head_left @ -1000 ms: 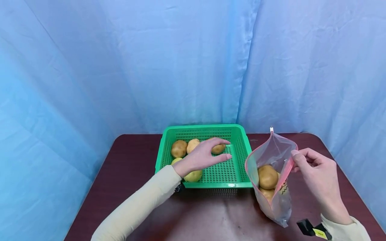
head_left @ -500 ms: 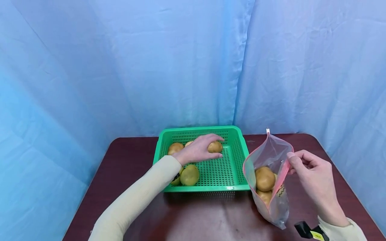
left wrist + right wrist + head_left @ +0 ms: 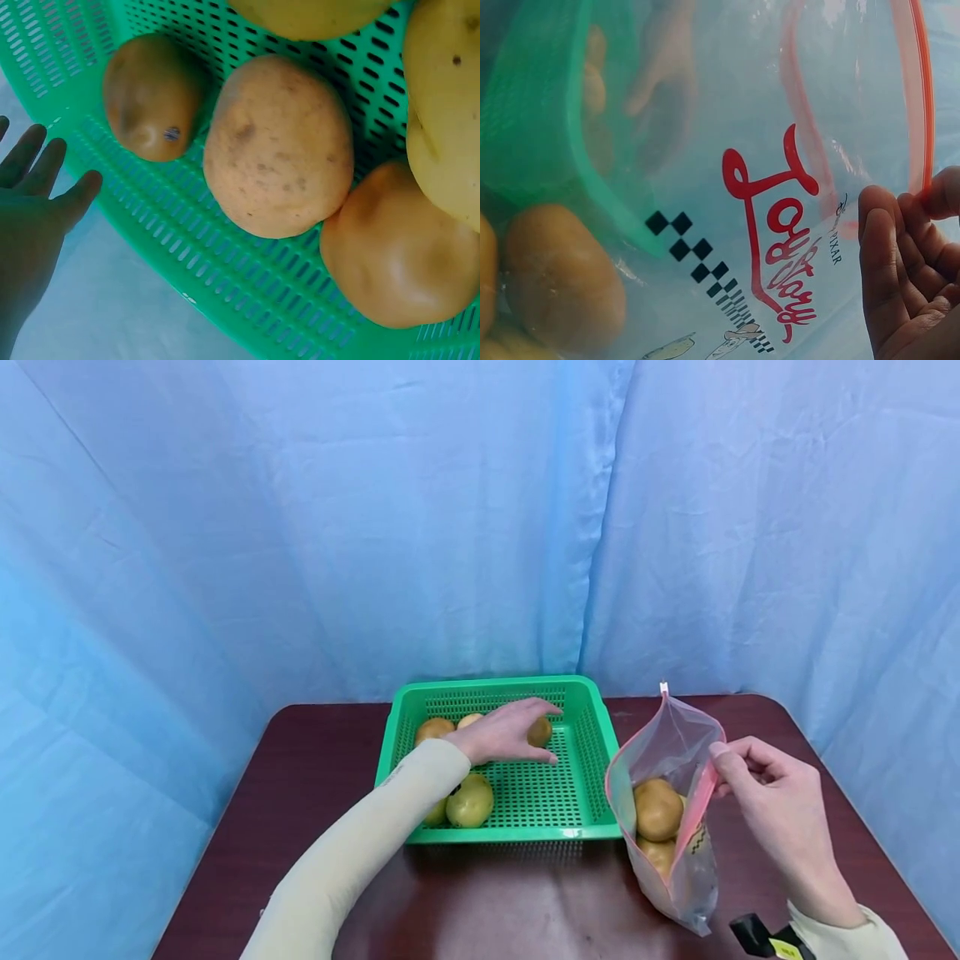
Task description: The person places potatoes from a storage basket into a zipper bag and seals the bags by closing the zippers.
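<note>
My left hand (image 3: 513, 735) is over the green plastic basket (image 3: 577, 833), thumb and fingers spread apart with nothing held. Just beyond its fingers is a brown potato (image 3: 541, 732) at the basket's back. The left wrist view shows a pale, speckled potato (image 3: 277, 150) between two browner ones, with yellow roundish produce (image 3: 450, 112) beside them. At the right, my right hand (image 3: 780, 802) pinches the pink rim of a clear zip bag (image 3: 678, 739). The bag stands upright, mouth spread, with brown potatoes (image 3: 657, 810) inside.
The basket and bag stand side by side on a dark red-brown table (image 3: 487, 902). Yellow-green produce (image 3: 470, 802) lies in the basket's front left, below the left forearm. A blue curtain (image 3: 450, 527) hangs behind the table's back edge.
The left hand shifts slightly over the basket, and its fingers spread a little wider near the brown potato. The right hand keeps its pinch on the bag; the head view shifts slightly.
</note>
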The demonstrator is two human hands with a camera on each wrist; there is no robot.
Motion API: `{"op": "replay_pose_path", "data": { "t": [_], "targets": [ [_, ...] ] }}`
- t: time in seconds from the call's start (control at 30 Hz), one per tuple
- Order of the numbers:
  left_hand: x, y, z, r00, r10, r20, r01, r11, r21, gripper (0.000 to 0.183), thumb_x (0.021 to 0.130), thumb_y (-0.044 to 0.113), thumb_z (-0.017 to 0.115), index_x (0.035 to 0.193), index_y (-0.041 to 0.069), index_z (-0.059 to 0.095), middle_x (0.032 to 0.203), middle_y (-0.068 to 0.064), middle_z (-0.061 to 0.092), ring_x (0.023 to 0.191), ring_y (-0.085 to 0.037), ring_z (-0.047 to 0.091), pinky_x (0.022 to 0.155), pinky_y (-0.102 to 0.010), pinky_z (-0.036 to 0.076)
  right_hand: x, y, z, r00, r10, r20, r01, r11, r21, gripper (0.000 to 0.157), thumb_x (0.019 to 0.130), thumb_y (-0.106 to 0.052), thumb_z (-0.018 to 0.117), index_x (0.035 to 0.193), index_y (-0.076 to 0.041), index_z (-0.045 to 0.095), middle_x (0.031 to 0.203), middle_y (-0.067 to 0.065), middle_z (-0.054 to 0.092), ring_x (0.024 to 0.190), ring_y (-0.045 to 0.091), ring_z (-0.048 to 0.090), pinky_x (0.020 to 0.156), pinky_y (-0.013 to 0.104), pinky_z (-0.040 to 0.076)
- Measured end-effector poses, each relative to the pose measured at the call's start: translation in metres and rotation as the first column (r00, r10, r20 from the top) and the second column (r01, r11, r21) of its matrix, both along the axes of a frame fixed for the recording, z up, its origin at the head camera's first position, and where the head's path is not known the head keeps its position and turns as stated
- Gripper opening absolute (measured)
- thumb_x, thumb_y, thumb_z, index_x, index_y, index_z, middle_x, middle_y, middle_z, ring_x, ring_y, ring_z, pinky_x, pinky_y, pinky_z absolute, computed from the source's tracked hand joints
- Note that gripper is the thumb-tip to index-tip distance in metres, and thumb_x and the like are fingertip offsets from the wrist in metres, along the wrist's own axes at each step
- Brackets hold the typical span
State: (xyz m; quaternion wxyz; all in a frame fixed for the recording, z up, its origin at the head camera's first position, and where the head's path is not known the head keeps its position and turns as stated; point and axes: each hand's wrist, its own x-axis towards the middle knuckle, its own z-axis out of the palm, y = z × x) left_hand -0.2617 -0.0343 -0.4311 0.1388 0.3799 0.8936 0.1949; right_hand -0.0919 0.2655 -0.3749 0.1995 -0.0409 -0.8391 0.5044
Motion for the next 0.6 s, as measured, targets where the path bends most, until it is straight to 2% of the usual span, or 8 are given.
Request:
{"op": "replay_pose_path", "data": {
  "t": [0.23,0.33,0.6],
  "targets": [
    [-0.008,0.002,-0.011,1.0,0.0,0.008,0.0,0.998,-0.061,0.086,0.092,0.051,0.077,0.161,0.017,0.038,0.164,-0.006,0.036,0.15,-0.025,0.035,0.119,-0.046,0.035,0.003,0.0,-0.001,1.0,0.005,0.003,-0.005,1.0,0.002,0.021,0.101,-0.016,0.069,0.084,-0.003,0.073,0.064,-0.004,0.068,0.059,0.007,0.063,0.055,0.018,0.049],
    [-0.011,0.0,-0.015,1.0,0.005,0.019,-0.004,0.997,-0.078,0.086,0.092,0.049,0.076,0.161,0.016,0.037,0.164,-0.007,0.036,0.149,-0.026,0.037,0.116,-0.046,0.038,0.004,0.001,-0.001,1.0,0.013,0.0,-0.013,1.0,0.002,0.021,0.101,-0.016,0.07,0.085,-0.003,0.073,0.065,-0.004,0.068,0.06,0.007,0.063,0.055,0.019,0.048],
    [-0.022,-0.003,-0.023,0.997,0.037,0.073,-0.037,0.999,-0.001,0.074,0.095,0.034,0.077,0.157,0.011,0.043,0.157,-0.011,0.046,0.134,-0.028,0.052,0.1,-0.04,0.05,0.006,0.001,-0.001,1.0,0.022,-0.003,-0.022,1.0,0.003,0.02,0.1,-0.015,0.07,0.085,-0.003,0.073,0.065,-0.005,0.069,0.059,0.007,0.064,0.053,0.02,0.047]
  ]
}}
